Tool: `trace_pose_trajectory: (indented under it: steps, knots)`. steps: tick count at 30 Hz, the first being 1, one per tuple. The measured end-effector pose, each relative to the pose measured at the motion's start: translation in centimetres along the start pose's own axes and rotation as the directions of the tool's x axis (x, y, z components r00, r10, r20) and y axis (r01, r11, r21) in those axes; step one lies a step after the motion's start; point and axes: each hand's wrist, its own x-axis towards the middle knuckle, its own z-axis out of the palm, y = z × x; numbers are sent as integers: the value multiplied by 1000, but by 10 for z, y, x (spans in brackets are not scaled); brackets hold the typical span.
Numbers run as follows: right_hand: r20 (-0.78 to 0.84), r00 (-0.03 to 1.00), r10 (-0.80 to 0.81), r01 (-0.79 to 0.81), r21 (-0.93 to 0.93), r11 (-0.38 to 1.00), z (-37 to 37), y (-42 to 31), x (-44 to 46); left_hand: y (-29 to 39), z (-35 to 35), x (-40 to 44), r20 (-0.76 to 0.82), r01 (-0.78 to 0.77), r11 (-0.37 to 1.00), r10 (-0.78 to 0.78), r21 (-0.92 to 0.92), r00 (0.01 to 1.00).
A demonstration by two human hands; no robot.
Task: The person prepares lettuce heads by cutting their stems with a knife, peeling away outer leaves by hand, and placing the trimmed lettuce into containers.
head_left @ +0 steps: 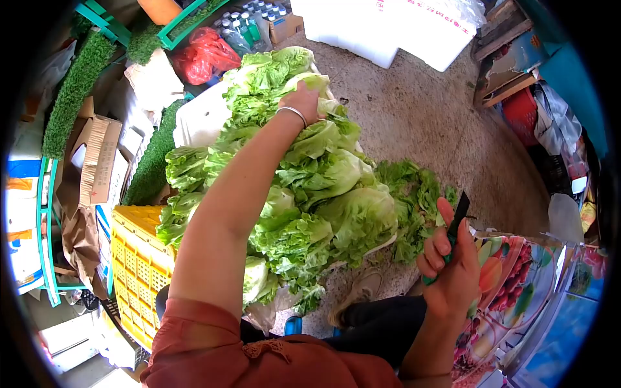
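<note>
My left hand (301, 104), with a pale bracelet at the wrist, stretches out to the far end of a big pile of green lettuce (336, 171). Its fingers are curled against one lettuce head (312, 80) there, and the fingertips are partly hidden. Off to the right of the pile, my right hand (451, 258) is wrapped round the green handle of a small knife (458, 210). The knife's dark blade points up, apart from the lettuce. Loose trimmed leaves (414, 200) lie on the ground between the pile and my right hand.
A yellow plastic crate (139, 265) stands left of the pile. White foam boxes (362, 29), a red plastic bag (204, 56) and several bottles (246, 26) sit at the back. Cardboard boxes (100, 158) crowd the left; a fruit-printed surface (511, 271) is at my right.
</note>
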Motion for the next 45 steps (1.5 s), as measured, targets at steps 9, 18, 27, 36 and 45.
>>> trace_pose_trajectory:
  steps: [9,18,27,36,45]
  knots:
    - [13,999,30,-30,5,1000,1,4,0,26,-15,-31,-150,162,983,-148,82,978]
    - [88,996,-14,36,-251,967,6,14,-4,10,-72,-77,-778,-137,975,-53,-177,626]
    - [423,746,-514,666,-477,574,19,31,-16,102,-125,-193,-565,-612,773,433,-168,702]
    - [472,646,-599,763,-400,508,21,35,-18,118,-128,-224,-481,-629,772,517,-95,708]
    - [294,879,-376,455,-277,846,9,32,-15,117,-134,-238,-412,-538,842,508,50,757]
